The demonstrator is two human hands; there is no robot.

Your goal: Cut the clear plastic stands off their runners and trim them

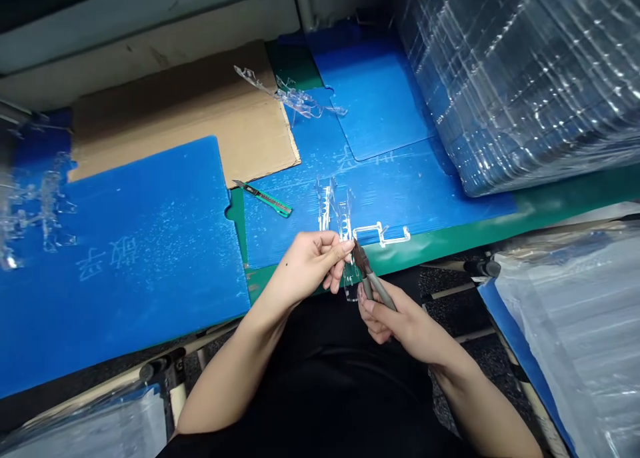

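My left hand (323, 261) pinches a clear plastic part (345, 215) with thin branching pieces, held over the front edge of the table. In my right hand (393, 318) is a pair of nippers (371, 278) with grey handles. The dark jaws of the nippers touch the clear plastic just beside my left fingertips. A thin, bent clear strip (381, 235) sticks out to the right of the jaws. Whether the jaws are fully closed on the plastic, I cannot make out.
A green utility knife (265, 199) lies by a cardboard sheet (190, 111), its blade out. More clear plastic parts lie at the back (300, 100) and far left (47, 205). A tall film-wrapped stack (520, 78) stands at the right; blue sheets (165, 245) cover the table.
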